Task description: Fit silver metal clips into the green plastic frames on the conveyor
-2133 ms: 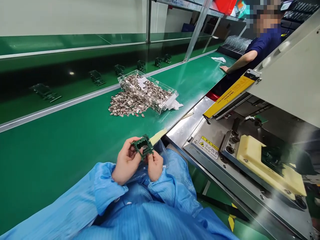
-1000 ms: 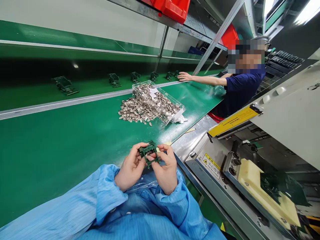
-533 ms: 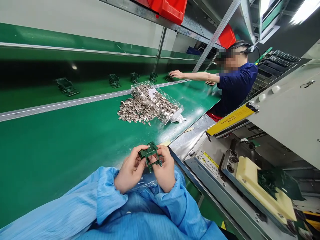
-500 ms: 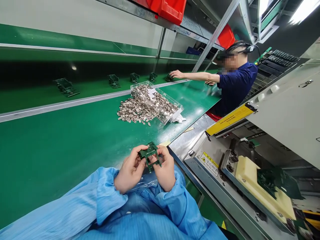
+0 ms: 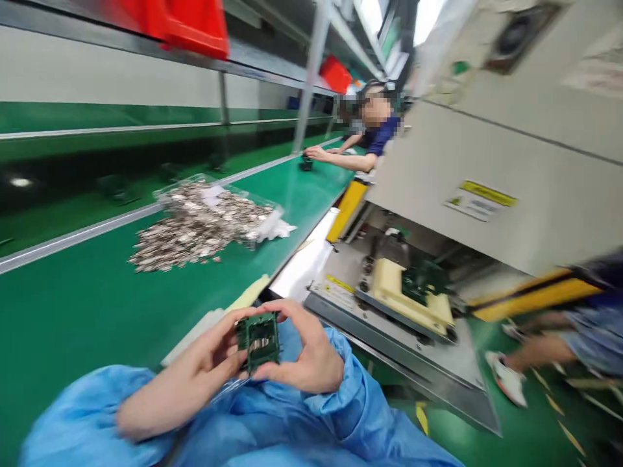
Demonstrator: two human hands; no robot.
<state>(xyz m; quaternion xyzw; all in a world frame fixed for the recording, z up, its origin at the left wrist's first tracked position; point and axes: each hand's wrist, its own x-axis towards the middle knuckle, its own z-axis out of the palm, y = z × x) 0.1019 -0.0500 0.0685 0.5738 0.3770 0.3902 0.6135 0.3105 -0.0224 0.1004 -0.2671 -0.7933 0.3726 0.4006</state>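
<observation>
Between my two hands is a small dark green plastic frame (image 5: 263, 338), with some silvery metal showing in its middle opening. My left hand (image 5: 211, 360) grips its left side, thumb on the near edge. On the opposite side my right hand (image 5: 304, 350) closes on it with thumb below and fingers above. Both hands are close to my body, just past the table edge. Further off, a heap of small silvery metal pieces (image 5: 180, 240) spills out of a clear plastic box (image 5: 265, 224) on the green table (image 5: 58, 311).
At the right, a machine holds a cream fixture (image 5: 389, 295) carrying a dark green part (image 5: 423, 282). A co-worker (image 5: 377, 136) reaches over the far table. Another person's legs (image 5: 540, 363) show at the far right. A red bin (image 5: 195, 26) stands on the overhead shelf.
My view has swung right, bringing in more of the machine. The green frame is turned over so its opening faces me. The co-worker's hand has come onto the table with a dark part.
</observation>
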